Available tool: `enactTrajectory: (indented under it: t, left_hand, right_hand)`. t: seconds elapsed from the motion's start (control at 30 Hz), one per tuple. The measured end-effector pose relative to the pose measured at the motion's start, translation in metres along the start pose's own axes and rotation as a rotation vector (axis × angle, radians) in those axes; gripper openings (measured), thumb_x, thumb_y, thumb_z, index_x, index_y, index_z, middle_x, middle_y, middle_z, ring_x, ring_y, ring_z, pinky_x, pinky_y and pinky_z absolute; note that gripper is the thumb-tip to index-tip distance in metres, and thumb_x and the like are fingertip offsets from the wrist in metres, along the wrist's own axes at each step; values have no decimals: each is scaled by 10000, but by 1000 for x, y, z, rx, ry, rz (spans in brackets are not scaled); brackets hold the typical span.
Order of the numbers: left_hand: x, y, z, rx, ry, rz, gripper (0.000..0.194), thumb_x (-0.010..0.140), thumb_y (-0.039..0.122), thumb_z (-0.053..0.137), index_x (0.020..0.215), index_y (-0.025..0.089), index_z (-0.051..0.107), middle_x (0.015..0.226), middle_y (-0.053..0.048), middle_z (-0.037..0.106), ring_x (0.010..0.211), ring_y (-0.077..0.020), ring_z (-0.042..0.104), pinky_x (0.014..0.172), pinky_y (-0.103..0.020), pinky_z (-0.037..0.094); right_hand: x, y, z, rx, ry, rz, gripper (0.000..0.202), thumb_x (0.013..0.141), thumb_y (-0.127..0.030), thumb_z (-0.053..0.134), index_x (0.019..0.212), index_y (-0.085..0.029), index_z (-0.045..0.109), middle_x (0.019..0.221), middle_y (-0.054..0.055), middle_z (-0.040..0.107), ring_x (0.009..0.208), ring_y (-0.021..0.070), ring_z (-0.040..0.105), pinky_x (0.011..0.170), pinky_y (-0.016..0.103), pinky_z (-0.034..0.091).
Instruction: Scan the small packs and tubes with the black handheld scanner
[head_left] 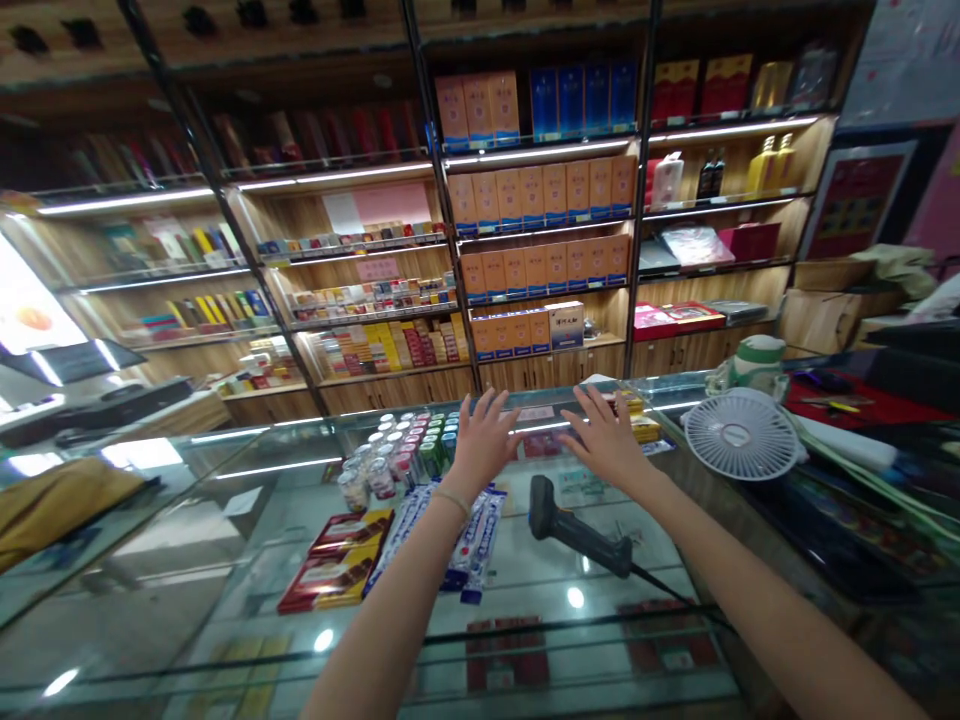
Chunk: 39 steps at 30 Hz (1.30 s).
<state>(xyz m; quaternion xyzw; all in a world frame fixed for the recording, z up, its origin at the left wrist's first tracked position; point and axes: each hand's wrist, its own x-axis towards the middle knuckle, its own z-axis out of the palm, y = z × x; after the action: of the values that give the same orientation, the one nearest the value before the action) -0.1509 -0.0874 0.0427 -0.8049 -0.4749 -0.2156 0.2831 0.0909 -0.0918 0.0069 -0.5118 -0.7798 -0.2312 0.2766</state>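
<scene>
Both of my hands reach out over a glass counter [300, 560] with nothing in them. My left hand [482, 440] is open, fingers spread, just right of rows of small canisters [405, 447] with white lids. Under my left wrist lie several blue-and-white candy packs [474, 545], partly hidden by the forearm. Beside them are red-and-gold chocolate packs [337, 562]. My right hand [606, 440] is open too, its fingers apart, near some small yellow packs [643, 428]. Between my forearms a black barcode scanner [577, 535] lies on the glass, its cable running right.
A white fan [742, 435] stands at the right, in front of a green-and-white jug [754, 365]. Cables [870, 470] cross the right side. Behind the counter, lit shelves [540, 230] hold boxes and bottles. Brown cloth [64, 505] lies at the left.
</scene>
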Motion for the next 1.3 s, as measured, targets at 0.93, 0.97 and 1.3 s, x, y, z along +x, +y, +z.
enactTrajectory:
  t: [0.93,0.97,1.3]
  left_hand:
    - [-157,-112,-87,144,-73,-225,274,968,375,564,1199,317,699,1470,-50,588,1398,-313,461,1172,-587,264]
    - [-161,-116,-90,154,-76,-234,277,967,374,563,1197,311,703,1460,-58,596,1394,-316,464,1171,-584,266]
    - [-206,-143,-103,163,-107,-309,289,951,372,568,1203,344,706,1452,-54,598,1405,-311,449,1193,-576,224]
  right_hand:
    - [10,-165,-7,237,-2,-93,404,1019,-500,450,1257,-259,671,1546,95,498,1451,308,357,1183,598,128]
    - [11,-172,-6,249,-14,-98,413,1019,-508,446,1263,-260,669,1550,95,493,1454,310,352,1183,599,129]
    - [7,-234,6,366,-103,-200,489,1007,-533,429,1324,-235,652,1562,108,477,1471,332,323,1205,590,89]
